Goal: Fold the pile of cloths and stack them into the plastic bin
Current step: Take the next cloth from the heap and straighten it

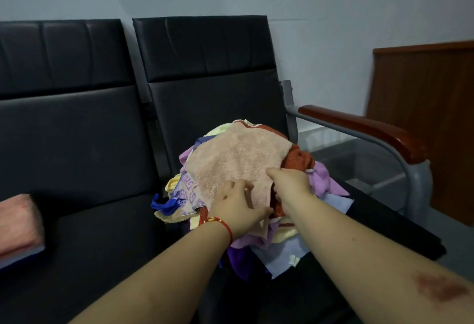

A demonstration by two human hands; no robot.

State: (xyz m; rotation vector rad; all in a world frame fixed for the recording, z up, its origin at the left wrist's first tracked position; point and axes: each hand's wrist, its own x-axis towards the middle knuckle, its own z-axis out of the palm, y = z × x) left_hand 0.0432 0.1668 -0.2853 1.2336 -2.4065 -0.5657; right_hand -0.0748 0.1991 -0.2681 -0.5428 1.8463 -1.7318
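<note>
A heap of mixed cloths (pixel 323 182) lies on the right-hand black seat, in purple, yellow, blue and rust colours. On top of it is spread a pale pink terry cloth (pixel 236 159). My left hand (pixel 237 209), with a red bracelet at the wrist, lies on the pink cloth's near edge, fingers spread and thumb under the hem. My right hand (pixel 291 182) grips the same cloth's right edge beside a rust-red towel (pixel 297 161). A clear plastic bin (pixel 359 162) stands on the floor beyond the armrest.
Two black padded seats (pixel 84 144) stand side by side against a grey wall. A folded pink cloth (pixel 18 226) lies on the left seat at the frame's edge. A wooden armrest (pixel 372 128) on a grey metal frame separates the heap from the bin. A brown wooden panel (pixel 431 118) stands at right.
</note>
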